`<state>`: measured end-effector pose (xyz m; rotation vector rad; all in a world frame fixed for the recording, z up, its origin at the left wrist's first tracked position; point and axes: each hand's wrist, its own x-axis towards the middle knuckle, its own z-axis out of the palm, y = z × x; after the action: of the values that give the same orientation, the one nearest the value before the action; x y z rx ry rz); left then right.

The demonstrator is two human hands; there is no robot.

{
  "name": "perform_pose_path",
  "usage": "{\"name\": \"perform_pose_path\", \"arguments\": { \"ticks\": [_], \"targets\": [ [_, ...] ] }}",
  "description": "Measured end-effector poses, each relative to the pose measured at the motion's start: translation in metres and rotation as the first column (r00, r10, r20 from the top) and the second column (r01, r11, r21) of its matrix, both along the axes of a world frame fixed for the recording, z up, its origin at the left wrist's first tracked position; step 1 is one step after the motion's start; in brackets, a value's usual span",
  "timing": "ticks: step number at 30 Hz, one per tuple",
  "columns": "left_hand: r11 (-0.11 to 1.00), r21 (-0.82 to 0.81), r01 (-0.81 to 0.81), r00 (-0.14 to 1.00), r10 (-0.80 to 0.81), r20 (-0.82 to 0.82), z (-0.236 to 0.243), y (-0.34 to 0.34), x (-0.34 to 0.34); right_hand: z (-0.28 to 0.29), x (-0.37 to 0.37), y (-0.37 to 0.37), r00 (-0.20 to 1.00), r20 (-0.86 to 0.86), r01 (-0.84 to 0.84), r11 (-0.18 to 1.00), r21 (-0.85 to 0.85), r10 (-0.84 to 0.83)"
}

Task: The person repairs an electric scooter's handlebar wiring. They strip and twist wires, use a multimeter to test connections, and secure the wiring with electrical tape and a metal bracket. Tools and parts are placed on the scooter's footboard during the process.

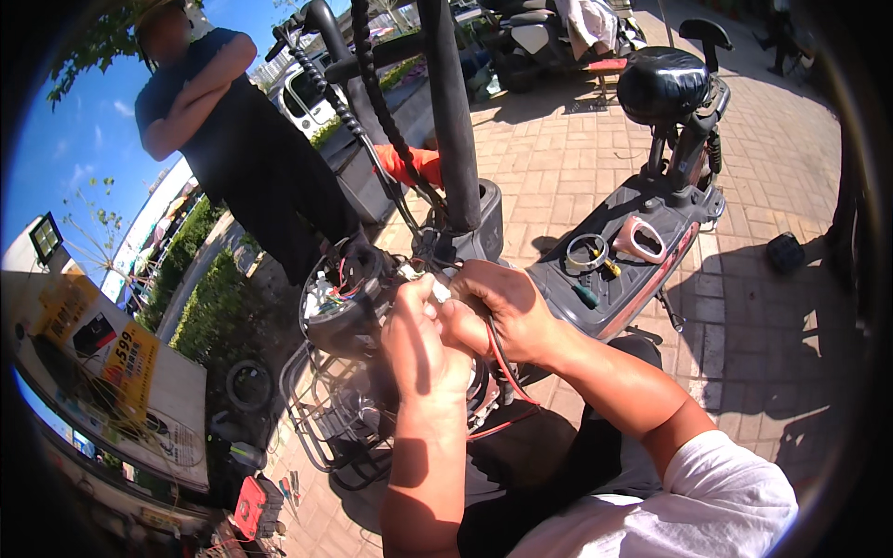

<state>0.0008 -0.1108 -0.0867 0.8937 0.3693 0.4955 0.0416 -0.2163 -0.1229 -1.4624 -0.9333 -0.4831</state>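
Close together in front of the electric scooter's steering column (452,121), both of my hands have closed fingers. My left hand (420,339) pinches a small white wire connector (439,291). My right hand (507,307) meets it from the other side with curled fingers; what lies inside its grip is mostly hidden. Below the right hand hangs a red wire (502,358). Just left of my hands is a dark open housing (339,321), with white connectors and coloured wires bunched inside. Black spiral-wrapped cables (365,74) run down along the column.
On the scooter's footboard (567,270) lie a tape roll (587,252), a pinkish ring-shaped part (642,239) and a green-handled screwdriver (584,296). A wire basket (316,418) sits below the housing. A person (223,130) stands at the left, arms crossed. A red toolbox (251,507) is lower left.
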Motion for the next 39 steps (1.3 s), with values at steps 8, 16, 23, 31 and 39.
{"name": "perform_pose_path", "arguments": {
  "ticks": [8,16,23,31,39],
  "targets": [
    [0.914,-0.122,0.388,0.917,-0.369,0.15,0.01,0.015,-0.007,-0.024,0.012,-0.003,0.933,-0.026,-0.35,0.924,0.155,0.358],
    [0.931,0.225,0.288,0.911,-0.338,0.235,-0.013,0.002,-0.053,-0.059,-0.004,-0.052,0.98,-0.19,0.018,0.928,0.373,0.057],
    [0.334,0.938,0.093,0.882,-0.465,0.078,-0.066,-0.026,-0.082,-0.022,-0.056,-0.072,0.701,-0.19,-0.254,0.489,0.835,0.688],
    [0.592,0.665,0.456,0.809,-0.587,-0.032,-0.075,-0.011,-0.103,-0.015,-0.067,-0.043,0.844,-0.39,-0.143,0.855,0.499,0.369],
    [0.756,0.438,0.485,0.813,-0.575,0.091,-0.066,0.011,-0.097,-0.016,-0.064,-0.056,0.679,-0.508,-0.35,0.842,0.41,0.53]
  ]
}}
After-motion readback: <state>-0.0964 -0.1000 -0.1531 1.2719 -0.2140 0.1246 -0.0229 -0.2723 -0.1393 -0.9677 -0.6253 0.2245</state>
